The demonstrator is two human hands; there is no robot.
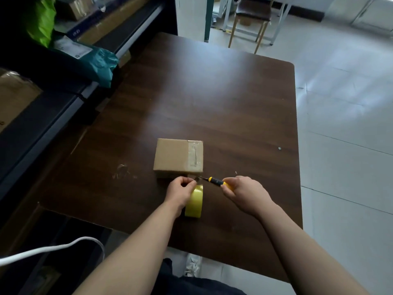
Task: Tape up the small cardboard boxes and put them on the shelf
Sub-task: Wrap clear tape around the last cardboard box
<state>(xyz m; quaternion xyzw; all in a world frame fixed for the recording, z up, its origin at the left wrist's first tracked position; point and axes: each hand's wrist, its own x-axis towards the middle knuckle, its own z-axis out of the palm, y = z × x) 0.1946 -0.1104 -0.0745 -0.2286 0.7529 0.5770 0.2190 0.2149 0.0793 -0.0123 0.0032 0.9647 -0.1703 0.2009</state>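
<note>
The small cardboard box (173,157) sits flat on the dark wooden table (212,103), toward the near half of the top and well apart from the shelf (53,116) that runs along the table's left side. A strip of clear tape (195,155) runs across the right part of the box lid and over its near edge.

Left hand (180,188): fingers curled, pinching at the top of the yellow tape roll (194,203), just in front of the box's near face. The roll stands on edge, partly hidden behind the hand and wrist.

Right hand (246,192): closed around the yellow handle of a utility knife (215,180). The blade points left, its tip at the left fingertips beside the box's near right corner (whether the tip touches the tape cannot be told).

On the shelf lie a teal parcel (100,62), a green bag (42,20) and larger cartons. A white cable (53,248) crosses the lower left. A chair (253,15) stands beyond the far end of the table.
</note>
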